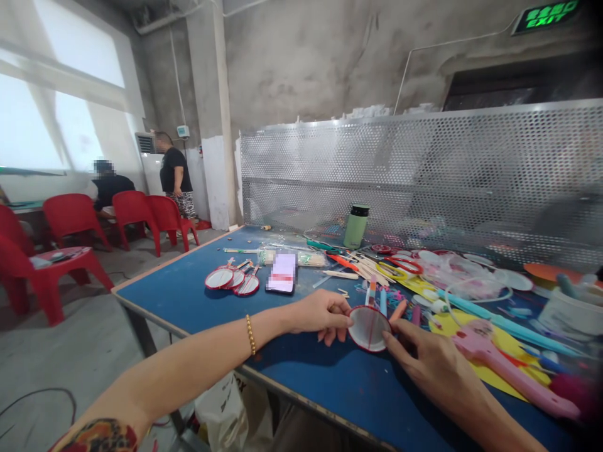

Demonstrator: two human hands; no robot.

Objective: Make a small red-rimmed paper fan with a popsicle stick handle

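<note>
Between my two hands is a small round white disc with a red rim [370, 328], tilted so its face shows. A faint line runs down its middle, and a short striped stick stands at its top edge. My left hand [325, 317] pinches the disc's left edge with fingers curled. At the right edge, my right hand [421, 355] grips it between thumb and fingers. Left of the phone [281, 273] lie a few similar red-rimmed discs [220, 278] with short sticks. A pink hot glue gun [513, 370] rests on yellow sheets beside my right hand.
The blue table [188, 301] holds wooden sticks [372, 267], scissors [407, 265], coloured tubes and a white tub [572, 307]. A green bottle [357, 226] stands before a perforated metal screen [424, 163]. Red chairs [73, 216] and two people are at the left.
</note>
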